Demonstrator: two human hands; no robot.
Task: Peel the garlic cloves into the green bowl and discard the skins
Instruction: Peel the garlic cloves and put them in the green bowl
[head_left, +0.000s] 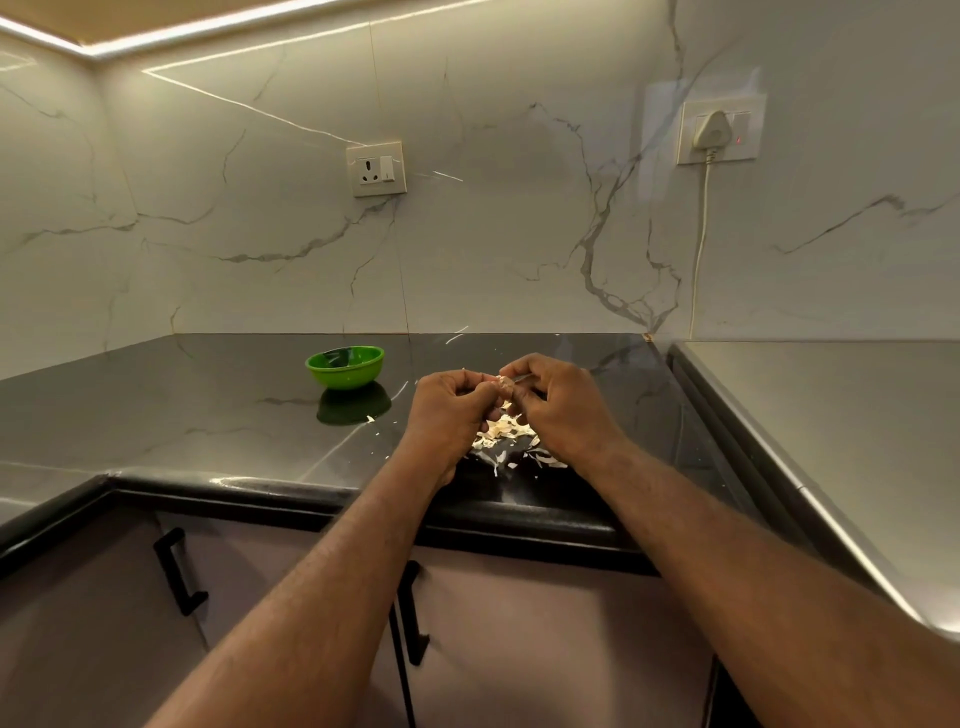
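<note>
Pinching one garlic clove (503, 385), two hands (451, 410) (563, 410) hover over skins (505, 431) near one green bowl (345, 378).

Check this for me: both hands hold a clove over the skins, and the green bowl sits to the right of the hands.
Wrong on one point: the head view shows the bowl to the left of the hands, not the right. The rest stands: left hand and right hand hold a clove over the skins.

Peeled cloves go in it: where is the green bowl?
In the head view, the green bowl sits on the black counter, left of the left hand, below the wall socket.
</note>
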